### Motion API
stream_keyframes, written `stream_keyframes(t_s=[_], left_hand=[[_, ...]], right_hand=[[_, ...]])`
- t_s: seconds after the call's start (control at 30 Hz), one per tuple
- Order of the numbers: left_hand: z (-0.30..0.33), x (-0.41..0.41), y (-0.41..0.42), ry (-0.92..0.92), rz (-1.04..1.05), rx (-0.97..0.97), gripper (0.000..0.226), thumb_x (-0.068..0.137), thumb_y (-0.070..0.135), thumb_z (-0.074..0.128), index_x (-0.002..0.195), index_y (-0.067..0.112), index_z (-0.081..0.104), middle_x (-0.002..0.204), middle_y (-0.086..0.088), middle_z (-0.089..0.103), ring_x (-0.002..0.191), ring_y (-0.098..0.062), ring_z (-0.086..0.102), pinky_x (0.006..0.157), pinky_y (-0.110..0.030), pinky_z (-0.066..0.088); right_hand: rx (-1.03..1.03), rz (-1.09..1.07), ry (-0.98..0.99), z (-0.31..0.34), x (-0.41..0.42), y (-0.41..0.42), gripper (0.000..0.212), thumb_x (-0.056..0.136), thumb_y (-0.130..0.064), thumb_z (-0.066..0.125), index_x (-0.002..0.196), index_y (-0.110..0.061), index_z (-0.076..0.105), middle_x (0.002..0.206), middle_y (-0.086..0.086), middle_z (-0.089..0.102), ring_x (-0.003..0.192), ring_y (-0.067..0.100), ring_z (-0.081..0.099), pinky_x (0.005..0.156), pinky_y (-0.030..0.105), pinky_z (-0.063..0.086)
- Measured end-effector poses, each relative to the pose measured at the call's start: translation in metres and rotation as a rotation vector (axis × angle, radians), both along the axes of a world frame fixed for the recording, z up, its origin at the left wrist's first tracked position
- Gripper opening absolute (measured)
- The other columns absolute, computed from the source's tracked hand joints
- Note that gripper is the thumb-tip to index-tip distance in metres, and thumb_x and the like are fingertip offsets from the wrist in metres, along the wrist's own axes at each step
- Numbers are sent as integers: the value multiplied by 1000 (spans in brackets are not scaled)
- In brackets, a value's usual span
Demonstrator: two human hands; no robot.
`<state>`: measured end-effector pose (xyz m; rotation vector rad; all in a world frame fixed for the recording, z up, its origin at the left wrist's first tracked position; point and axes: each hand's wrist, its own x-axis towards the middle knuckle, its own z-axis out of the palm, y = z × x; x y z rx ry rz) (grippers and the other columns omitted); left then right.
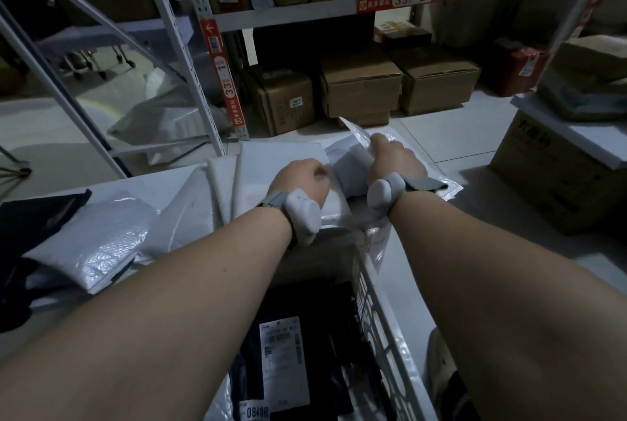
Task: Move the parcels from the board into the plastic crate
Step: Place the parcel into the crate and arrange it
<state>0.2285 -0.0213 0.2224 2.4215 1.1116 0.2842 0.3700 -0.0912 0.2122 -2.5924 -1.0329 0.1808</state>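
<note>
While both hands gripped the white parcel (349,166) beyond the crate (383,319), it looked soft and light. Left hand (298,176) and right hand (393,159) pinched its crumpled edges, a sensible hold.

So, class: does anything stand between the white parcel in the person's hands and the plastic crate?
Nothing visible does. The left hand and right hand grip the white parcel just beyond the plastic crate, whose top is open. A black parcel already lies inside, low down.

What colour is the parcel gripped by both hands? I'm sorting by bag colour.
White, a soft plastic mailer parcel, seen in the head view.
</note>
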Motion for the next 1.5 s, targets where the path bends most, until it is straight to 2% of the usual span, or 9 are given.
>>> stream_keyframes(t_s=[0.23,0.4,0.57,0.7,0.97,1.2,1.3,1.43,1.5], left_hand=[[26,-36,12,-601,371,-541,55,93,60,32,105,14,59,110,-10,67,98,-29,63,98,-44,47],[31,-96,16,-998,511,-1055,72,85,71,35,119,11,53,108,-16,67,93,-30,66,69,-37,54],[19,-139,3,-944,579,-1002,30,94,44,51,92,15,61,82,-7,67,70,-21,66,54,-27,54],[-2,-179,-9,-907,573,-1036,16,97,21,50,83,14,57,77,-6,61,60,-17,61,41,-16,49],[-31,-238,-24,-949,534,-1058,13,97,11,48,95,14,61,79,-4,65,58,-15,66,48,-26,56],[-52,-268,-31,-784,540,-991,15,94,4,52,91,17,59,87,-7,65,75,-23,62,61,-34,55],[-61,-274,-33,-675,500,-947,19,93,3,54,87,20,60,88,-5,65,79,-21,62,59,-32,53],[-67,-279,-39,-565,396,-895,18,90,0,56,88,18,62,92,-8,66,86,-24,62,73,-37,54],[-70,-279,-42,-536,364,-831,14,89,-1,57,89,12,62,87,-11,64,80,-24,61,72,-31,52]], right_hand=[[126,309,-61,33,-48,13,61,85,0,45,136,-34,35,133,4,50,115,30,50,85,40,47],[29,539,-194,39,-99,16,70,86,2,47,139,-41,32,145,-9,41,129,20,41,101,41,41],[76,782,-375,24,-132,6,61,87,-11,55,142,-31,38,148,-7,40,132,22,39,104,35,36],[203,916,-475,3,-164,-1,56,64,-19,81,118,-19,65,118,3,68,101,29,66,80,37,53],[280,833,-426,-32,-217,-20,42,75,-23,56,115,-21,66,123,3,65,108,27,64,87,43,52],[32,428,138,-55,-237,-51,71,82,3,48,146,-24,33,154,1,28,139,25,30,112,35,32],[149,126,565,-67,-233,-54,62,86,1,52,143,-19,39,136,6,53,114,22,56,87,26,47],[313,-101,1230,-74,-229,-57,62,69,-54,77,116,-16,64,99,10,70,86,29,67,80,45,55],[348,-52,1216,-73,-233,-57,26,76,-28,76,99,-19,68,87,11,69,78,29,63,73,44,55]])
